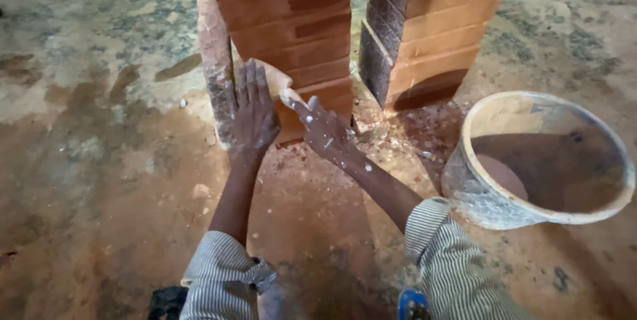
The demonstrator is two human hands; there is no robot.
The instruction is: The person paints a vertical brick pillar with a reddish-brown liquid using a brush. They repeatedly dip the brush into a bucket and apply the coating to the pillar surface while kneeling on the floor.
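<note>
Item: near brick stack, reddish courses, standing on a dusty floor; all places given from it. Left hand: open, fingers flat against the stack's lowest courses, at its left corner. Right hand: at the stack's foot, just right of the left hand, forefinger out, spattered white; grip not discernible. Pale slab: between the hands, against the stack face. Leaning brick: on end, touching the stack's left side. Second stack: right, apart. Bucket: farther right, white-crusted. Risk, as judged: a sideways push could topple the leaning brick onto the fingers; loose rubble at the foot may let the slab slip.
</note>
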